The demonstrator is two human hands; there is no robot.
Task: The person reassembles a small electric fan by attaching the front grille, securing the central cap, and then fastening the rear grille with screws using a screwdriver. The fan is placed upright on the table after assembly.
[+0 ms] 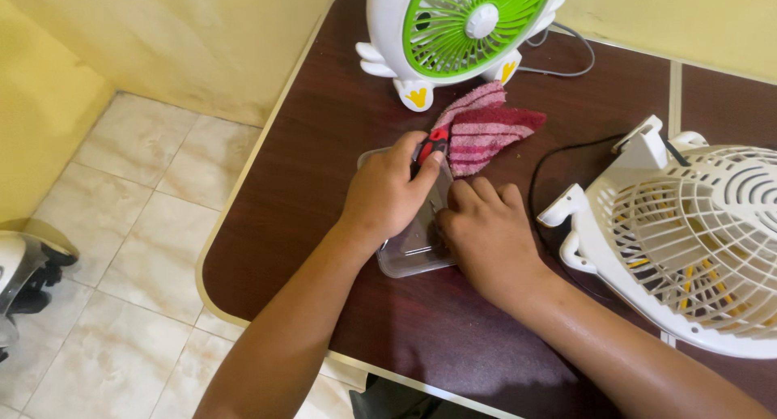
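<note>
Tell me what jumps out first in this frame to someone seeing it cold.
Two bare hands meet mid-table over a clear plastic box: the left hand has its grip on a red-handled tool, while the right hand presses on the box beside it. A white fan with a green grille stands at the far edge behind a striped red cloth. A larger white fan lies at the right.

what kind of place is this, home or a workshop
Probably a room in a home: a dark brown table against a yellow wall, pale floor tiles, and two small desk fans on the table.
</note>
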